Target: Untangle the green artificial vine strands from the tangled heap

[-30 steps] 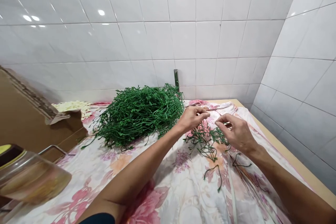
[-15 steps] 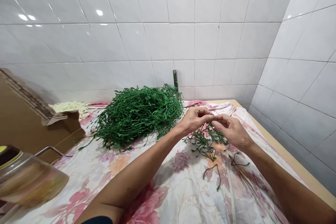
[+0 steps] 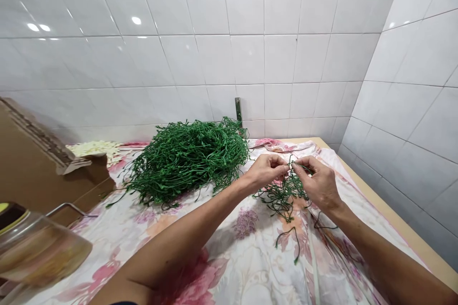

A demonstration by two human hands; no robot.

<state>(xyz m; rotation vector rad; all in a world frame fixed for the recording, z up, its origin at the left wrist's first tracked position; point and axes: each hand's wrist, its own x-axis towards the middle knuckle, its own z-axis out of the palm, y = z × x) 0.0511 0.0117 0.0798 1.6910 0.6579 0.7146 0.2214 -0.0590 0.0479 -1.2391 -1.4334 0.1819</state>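
Two white tiled walls (image 3: 200,5) meet at the right. One flowery cloth (image 3: 257,257) lies over the table (image 3: 379,202). On the far side of the cloth, left of the fingers, sits one big green pile (image 3: 193,157), too tangled to count. One brown cardboard box (image 3: 32,147) stands at the left, and one see-through jar (image 3: 46,252) is on its near side. One small green heap (image 3: 281,195) lies right of the big green pile, also too tangled to count. Just above it is the right hand (image 3: 318,181), its thumb and finger pinching. The left hand (image 3: 268,170) is just beside it, thumb and finger closed tip to tip; I can't tell if they hold something. The right one holds one thin green stem (image 3: 291,158).
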